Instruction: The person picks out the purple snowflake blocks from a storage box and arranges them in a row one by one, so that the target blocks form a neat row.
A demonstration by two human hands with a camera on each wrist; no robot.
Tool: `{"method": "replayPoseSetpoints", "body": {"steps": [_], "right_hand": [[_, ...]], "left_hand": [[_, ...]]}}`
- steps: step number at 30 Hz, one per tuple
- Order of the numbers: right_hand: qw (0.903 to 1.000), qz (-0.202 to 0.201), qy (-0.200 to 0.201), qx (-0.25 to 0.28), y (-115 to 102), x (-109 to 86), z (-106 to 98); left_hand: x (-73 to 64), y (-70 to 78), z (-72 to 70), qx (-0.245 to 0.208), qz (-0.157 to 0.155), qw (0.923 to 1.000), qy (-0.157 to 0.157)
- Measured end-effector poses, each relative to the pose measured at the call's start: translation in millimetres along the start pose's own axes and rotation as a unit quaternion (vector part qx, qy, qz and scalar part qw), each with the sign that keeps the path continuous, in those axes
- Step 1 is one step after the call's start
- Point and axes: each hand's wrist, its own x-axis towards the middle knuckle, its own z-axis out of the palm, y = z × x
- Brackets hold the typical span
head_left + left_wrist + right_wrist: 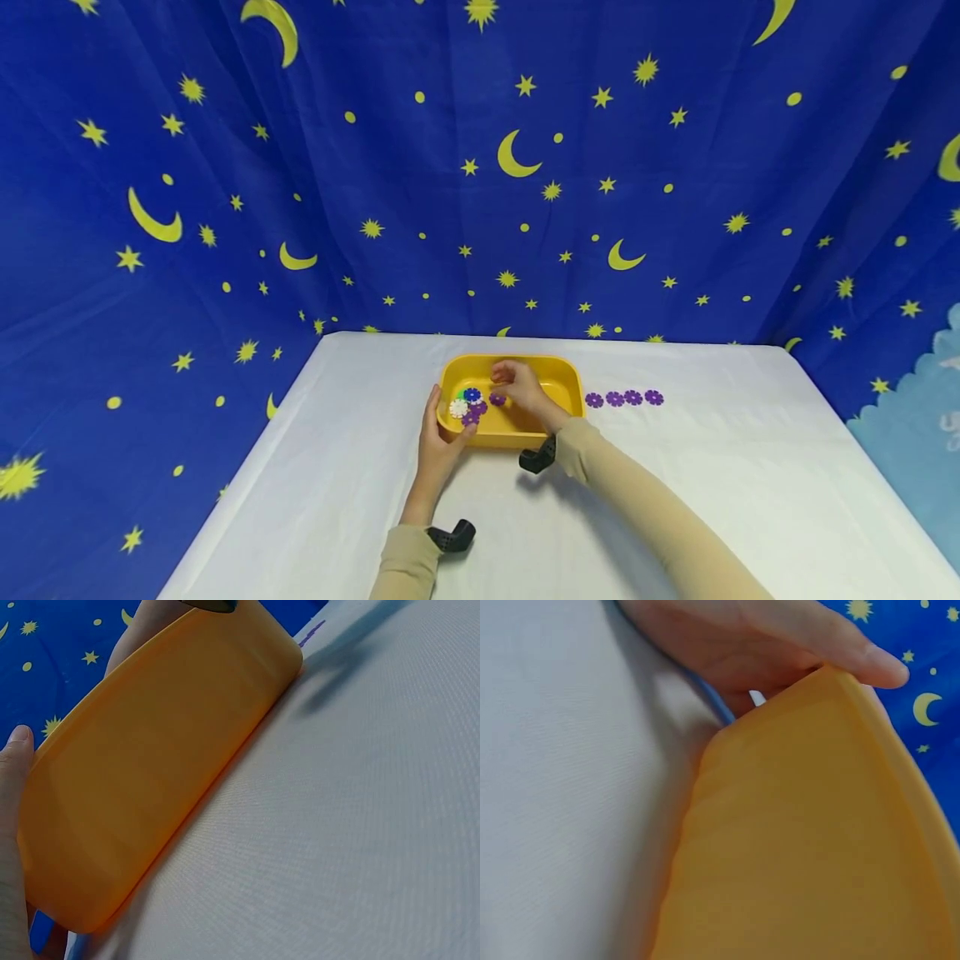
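A yellow plastic tray [510, 440] stands on the white table. My left hand [441, 446] grips its near left corner, the thumb at the front rim and the fingers along the left end. My right hand [523, 390] hovers inside the tray with loosely bent fingers; nothing shows between them. Just under its fingertips is a purple snowflake disc [497, 400]. In the left part of the tray lie a white disc [459, 408], a blue disc [472, 395], several purple discs [471, 418] and a partly covered green disc [461, 396].
Right of the tray, several purple snowflake discs [615, 399] lie in a row on the white tablecloth [750, 467]. A blue curtain [420, 183] with yellow moons and stars hangs behind and at the sides. Each wrist carries a black camera mount [453, 537].
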Motion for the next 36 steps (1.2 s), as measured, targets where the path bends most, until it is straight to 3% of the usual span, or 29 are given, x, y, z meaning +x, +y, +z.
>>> {"method": "replayPoseSetpoints", "body": {"steps": [4,7,10,14,17,21,34,36], "right_hand": [[0.9995,0.029,-0.009,-0.009,5,3.6,0],[0.9997,0.009,-0.022,-0.008,17,7.2,-2],[0.9970,-0.061,-0.045,0.012,71,32.2,2],[0.9975,-0.030,-0.062,0.012,88,44.7,6],[0.9964,0.006,-0.068,-0.050,35,17.4,3],[0.9921,-0.028,-0.077,-0.096,5,-2.8,2],[0.9853,-0.042,-0.091,-0.139,13,0.8,4],[0.9855,-0.037,-0.088,-0.140,12,0.2,3]], "left_hand": [[0.9,1.4,0.5,-0.002,0.007,1.0000,0.002],[1.7,2.9,0.5,0.000,0.012,0.9999,0.001],[2.3,3.7,0.5,-0.002,0.009,1.0000,0.000],[2.8,3.3,0.4,-0.005,0.006,1.0000,0.002],[3.1,2.5,0.4,-0.006,0.007,1.0000,0.001],[3.0,1.8,0.6,-0.007,0.006,1.0000,0.001],[-0.4,1.0,0.7,-0.020,-0.001,0.9998,-0.001],[-1.3,6.5,0.0,-0.026,-0.003,0.9996,-0.006]]}}
